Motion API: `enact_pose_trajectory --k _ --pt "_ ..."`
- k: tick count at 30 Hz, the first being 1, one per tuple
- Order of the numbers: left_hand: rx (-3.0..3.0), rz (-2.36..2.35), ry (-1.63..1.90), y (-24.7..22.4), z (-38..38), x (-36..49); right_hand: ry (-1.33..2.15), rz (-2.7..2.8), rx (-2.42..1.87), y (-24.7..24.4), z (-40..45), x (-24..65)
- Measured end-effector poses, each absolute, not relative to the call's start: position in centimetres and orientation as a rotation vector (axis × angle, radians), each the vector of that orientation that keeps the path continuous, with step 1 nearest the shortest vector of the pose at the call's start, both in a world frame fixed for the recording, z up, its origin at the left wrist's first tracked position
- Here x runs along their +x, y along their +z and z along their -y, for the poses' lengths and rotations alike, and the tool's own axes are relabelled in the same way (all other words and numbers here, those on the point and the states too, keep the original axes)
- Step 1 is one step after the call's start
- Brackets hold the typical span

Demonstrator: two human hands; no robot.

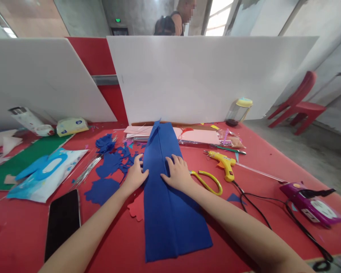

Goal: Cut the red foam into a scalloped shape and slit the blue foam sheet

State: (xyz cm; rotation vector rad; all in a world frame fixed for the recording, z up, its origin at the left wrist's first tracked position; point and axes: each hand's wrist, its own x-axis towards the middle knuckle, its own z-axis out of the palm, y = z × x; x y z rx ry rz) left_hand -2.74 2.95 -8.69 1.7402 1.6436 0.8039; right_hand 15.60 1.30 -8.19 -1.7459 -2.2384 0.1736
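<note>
- The blue sheet (159,222) lies in the middle, under our right hand (178,172), spread and unclenched.
- Our left hand (135,173), fingers loose, touches its left edge.
- Near, between phone (63,216) and sheet, we see table (119,240).

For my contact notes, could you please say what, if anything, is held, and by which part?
No clear grip: the right hand lies on the blue sheet; the left hand touches its left edge, though pinching is unclear.

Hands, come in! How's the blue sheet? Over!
Left hand at left edge, right hand on top. Blue sheet creased lengthwise. Yellow-handled scissors by right hand.
</note>
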Motion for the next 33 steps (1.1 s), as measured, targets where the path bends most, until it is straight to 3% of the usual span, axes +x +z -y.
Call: enact_pose_trajectory --k 21,29,33 --pt "2.502 -1.382 0.633 -10.7 -2.7 -1.9 -0.054 2.485 -2.001 -5.5 0.8 14.6" --pt "2.611 -1.363 0.733 -10.7 -2.9 -2.3 -0.037 2.377 -2.129 -3.6 1.7 14.6" --pt "2.64 -1.431 0.947 -9.9 -2.9 -2.8 -0.065 2.332 -2.096 -2.8 1.5 15.0"
